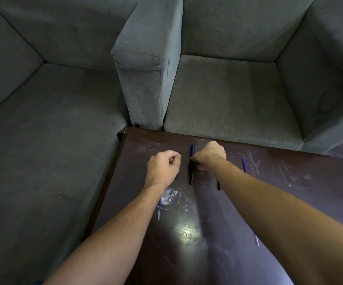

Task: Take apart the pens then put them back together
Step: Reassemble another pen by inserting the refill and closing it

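Sofa (43,140): grey woven fabric, boxy cushions, filling your far left.
Armrest (146,75): the same nubby grey cloth, a squared block standing between the two seats.
Table (187,254): dark, glossy wood, scratched and scuffed, with a bright glare patch near its middle.
Refill (159,208): thin blue-and-clear tube lying on the table, partly under your left forearm.
Left hand (162,169): your fingers are curled into a loose fist above the table; I cannot tell whether anything is inside it.
Dark pen (191,165): slim black barrel with a bluish far end, lying lengthwise on the table between your hands.
Right hand (209,156): your fingertips pinch down narrowly on the dark pen's middle.
Black piece (218,185): short dark stick, half hidden beneath your right forearm.
Blue pen (244,164): thin blue stick lying just right of your right wrist.
Grey piece (257,240): small pale tube near your right forearm.
Writing: none readable on any pen.
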